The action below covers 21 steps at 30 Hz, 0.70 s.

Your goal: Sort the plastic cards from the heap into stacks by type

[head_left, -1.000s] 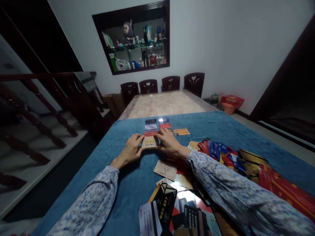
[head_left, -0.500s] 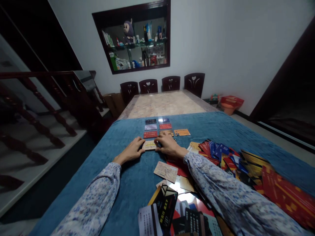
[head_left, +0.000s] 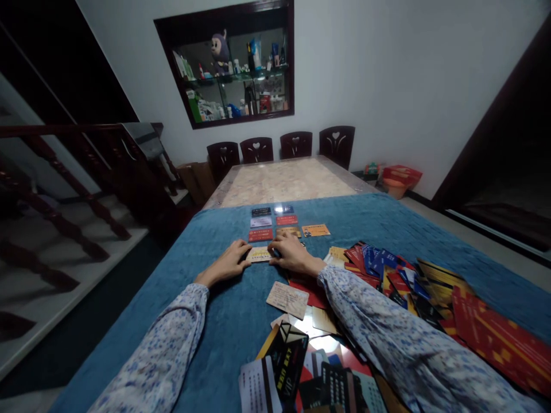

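Note:
A cream card with yellow print (head_left: 259, 254) lies on or just over the blue cloth, its two short ends between my hands. My left hand (head_left: 227, 264) grips the left end with thumb and fingertips. At the opposite end, my right hand (head_left: 294, 254) pinches the card, its fingers partly covering a gold card (head_left: 287, 231). Directly beyond is a red card (head_left: 260, 234) in a grid with a lilac card (head_left: 260, 221), a black card (head_left: 260, 211), another red card (head_left: 286, 220) and a dark blue card (head_left: 283, 210). An orange card (head_left: 315, 230) sits to the right.
A loose beige card (head_left: 287, 299) lies nearer me, above a heap of mixed cards (head_left: 288, 367). Many more cards (head_left: 387, 269) spread under and beyond my right forearm. The blue cloth (head_left: 181, 344) covers the near table; chairs (head_left: 296, 144) stand at its far end.
The cream card has tipped flatter and down toward the cloth, with both hands still at its ends. The whole view has shifted slightly.

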Motion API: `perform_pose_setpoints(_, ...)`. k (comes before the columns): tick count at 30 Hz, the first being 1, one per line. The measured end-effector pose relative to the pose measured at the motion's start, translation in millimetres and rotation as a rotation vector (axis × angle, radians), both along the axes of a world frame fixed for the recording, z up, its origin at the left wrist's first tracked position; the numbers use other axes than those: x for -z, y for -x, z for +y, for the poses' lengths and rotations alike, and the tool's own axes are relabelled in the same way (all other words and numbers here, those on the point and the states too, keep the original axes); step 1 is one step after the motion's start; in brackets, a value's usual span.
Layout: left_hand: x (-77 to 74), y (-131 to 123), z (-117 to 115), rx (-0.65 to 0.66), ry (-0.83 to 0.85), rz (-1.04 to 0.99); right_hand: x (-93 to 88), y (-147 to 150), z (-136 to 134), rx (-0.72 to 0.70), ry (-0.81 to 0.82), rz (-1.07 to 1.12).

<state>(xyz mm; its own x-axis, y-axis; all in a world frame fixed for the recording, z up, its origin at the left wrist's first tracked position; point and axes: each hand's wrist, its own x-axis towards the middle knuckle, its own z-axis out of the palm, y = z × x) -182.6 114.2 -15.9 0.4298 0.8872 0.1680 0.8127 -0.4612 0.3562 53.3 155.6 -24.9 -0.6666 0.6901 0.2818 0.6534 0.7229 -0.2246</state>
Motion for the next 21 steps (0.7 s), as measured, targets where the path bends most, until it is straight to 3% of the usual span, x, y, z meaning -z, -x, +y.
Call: perform_pose_setpoints(21, -5.2, -2.7, -2.3, 0.004, 0.065, 0.049, -8.3, -3.1, -2.2, -0.04, 0.045, -0.109)
